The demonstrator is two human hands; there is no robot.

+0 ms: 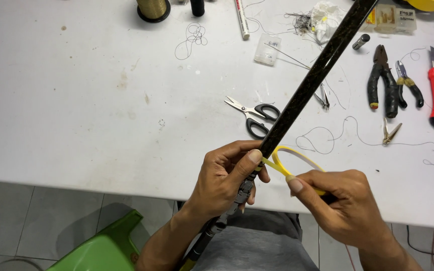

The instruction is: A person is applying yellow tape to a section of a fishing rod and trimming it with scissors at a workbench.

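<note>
While clenched around dark rod [312, 80], left hand [224, 178] near, right hand [350, 206] pinching yellow band [290, 163], small clear packet [267, 49] far on white table [76, 100], boxed pack [390, 19] far right.

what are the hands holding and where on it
The left hand grips the dark rod low down, by its metal fitting, thumb pressing the yellow strip to it. The right hand pinches the strip's looped end between its fingers.

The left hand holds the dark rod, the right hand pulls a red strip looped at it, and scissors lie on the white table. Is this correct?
Not quite: in the head view the strip is yellow, not red. The left hand does hold the dark rod, the right hand pulls the strip, and scissors lie on the white table.
</note>
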